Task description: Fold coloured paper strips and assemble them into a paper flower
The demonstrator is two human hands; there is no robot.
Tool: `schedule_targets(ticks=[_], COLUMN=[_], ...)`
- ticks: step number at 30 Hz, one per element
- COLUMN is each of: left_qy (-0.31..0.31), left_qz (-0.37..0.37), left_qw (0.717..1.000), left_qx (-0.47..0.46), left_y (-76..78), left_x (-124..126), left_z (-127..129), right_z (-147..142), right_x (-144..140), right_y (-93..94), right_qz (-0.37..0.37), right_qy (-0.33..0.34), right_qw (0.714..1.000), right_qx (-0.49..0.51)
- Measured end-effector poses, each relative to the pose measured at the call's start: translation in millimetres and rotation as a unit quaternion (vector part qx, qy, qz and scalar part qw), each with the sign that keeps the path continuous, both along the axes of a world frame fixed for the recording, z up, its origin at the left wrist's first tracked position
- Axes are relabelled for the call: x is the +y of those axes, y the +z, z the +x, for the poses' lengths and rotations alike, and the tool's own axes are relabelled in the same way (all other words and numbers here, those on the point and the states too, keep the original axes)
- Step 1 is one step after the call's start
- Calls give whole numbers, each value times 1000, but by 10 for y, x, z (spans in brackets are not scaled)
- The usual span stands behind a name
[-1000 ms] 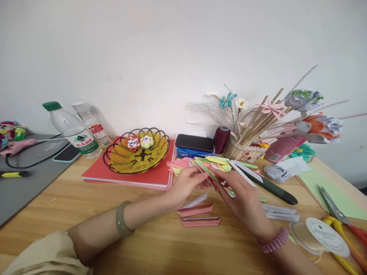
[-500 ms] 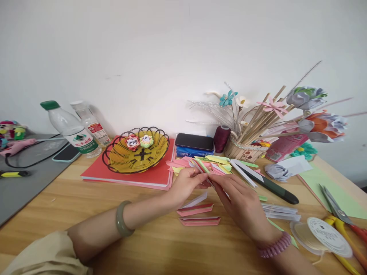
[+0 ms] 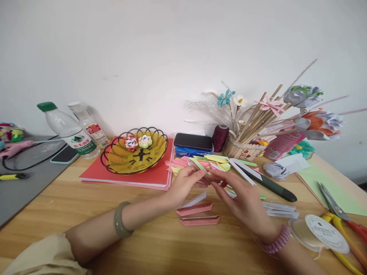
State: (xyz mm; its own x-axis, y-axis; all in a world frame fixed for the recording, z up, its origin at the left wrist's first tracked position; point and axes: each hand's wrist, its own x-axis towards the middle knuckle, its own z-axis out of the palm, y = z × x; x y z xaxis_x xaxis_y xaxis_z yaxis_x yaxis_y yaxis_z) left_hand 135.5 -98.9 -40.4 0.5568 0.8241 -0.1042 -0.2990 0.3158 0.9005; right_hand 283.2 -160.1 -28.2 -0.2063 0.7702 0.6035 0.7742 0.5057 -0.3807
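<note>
My left hand (image 3: 183, 185) and my right hand (image 3: 243, 200) meet over the middle of the wooden table (image 3: 86, 214). Together they pinch a small folded paper piece (image 3: 205, 176), pink and green, between the fingertips. Just behind my fingers lies a heap of folded paper strips (image 3: 212, 162) in pink, green, yellow and white. Two folded pink pieces (image 3: 197, 214) and a white one rest on the table right below my hands. A green bangle circles my left wrist and a pink coil band my right wrist.
A yellow wire basket (image 3: 134, 152) with two paper flowers sits on a red book (image 3: 126, 175). Two water bottles (image 3: 69, 130) and a phone stand at left. A holder of sticks and paper flowers (image 3: 246, 145), a black knife (image 3: 269, 185), a thread spool (image 3: 323, 233) and scissors (image 3: 341, 215) lie at right.
Both hands keep working the same folded piece; my right hand's fingers have shifted slightly along it. The view has drifted a little.
</note>
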Motion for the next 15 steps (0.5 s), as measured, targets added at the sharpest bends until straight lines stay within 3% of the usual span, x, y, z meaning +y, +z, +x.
schedule_targets(ticks=[3, 5, 6, 10, 15], left_qy=[23, 34, 38, 44, 37], left_qz=[0, -2, -6, -13, -13], left_qw=[1000, 999, 999, 999, 999], left_qx=[-2, 5, 9, 12, -7], left_y=[6, -1, -8, -30, -23], left_x=[18, 31, 37, 46, 50], left_z=[0, 1, 1, 3, 4], right_z=[190, 356, 434, 611, 571], right_x=[22, 51, 68, 133, 171], right_y=[68, 91, 91, 22, -92], right_qz=[17, -19, -29, -77, -134], right_qy=[-131, -236, -253, -257, -236], right_qw=[991, 971, 966, 956, 947], right_qx=[31, -22, -41, -116, -172])
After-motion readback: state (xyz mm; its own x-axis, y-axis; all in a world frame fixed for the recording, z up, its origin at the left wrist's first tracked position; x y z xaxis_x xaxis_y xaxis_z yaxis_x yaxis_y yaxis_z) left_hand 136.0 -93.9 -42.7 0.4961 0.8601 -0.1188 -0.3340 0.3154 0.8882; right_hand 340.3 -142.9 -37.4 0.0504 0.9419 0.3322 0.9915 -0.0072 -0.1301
